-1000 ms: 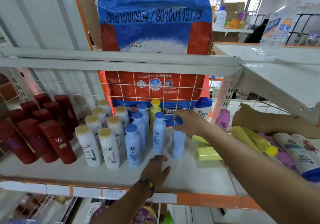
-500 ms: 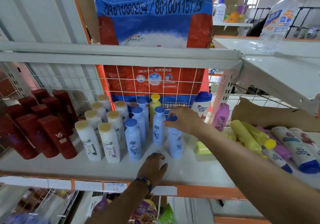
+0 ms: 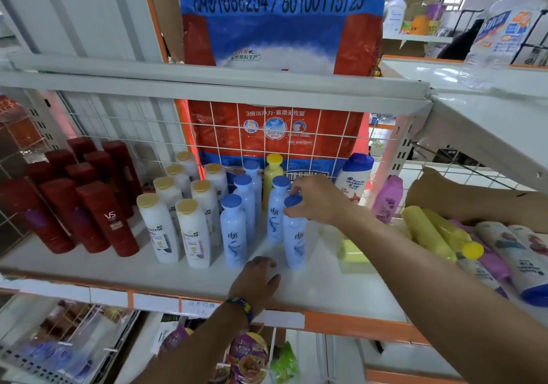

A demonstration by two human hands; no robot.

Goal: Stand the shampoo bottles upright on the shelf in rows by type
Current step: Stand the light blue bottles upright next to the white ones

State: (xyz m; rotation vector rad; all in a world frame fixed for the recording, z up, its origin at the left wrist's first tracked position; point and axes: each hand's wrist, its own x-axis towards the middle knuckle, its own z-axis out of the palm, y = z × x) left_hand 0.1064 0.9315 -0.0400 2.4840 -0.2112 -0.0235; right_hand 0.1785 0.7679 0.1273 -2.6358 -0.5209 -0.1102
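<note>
One wide-angle camera, worn on the head, faces a white shelf (image 3: 89,268) from close in front, tilted slightly down. The frame's centre falls just above a light-blue shampoo bottle (image 3: 294,244). The shelf's orange front edge (image 3: 355,324) crosses the lower frame; the upper shelf rail (image 3: 207,87) crosses the upper third. Straight lines bow outward.

Bare shelf (image 3: 320,283) right of the blue bottles (image 3: 243,205); yellow bottles (image 3: 430,232) beyond.
</note>
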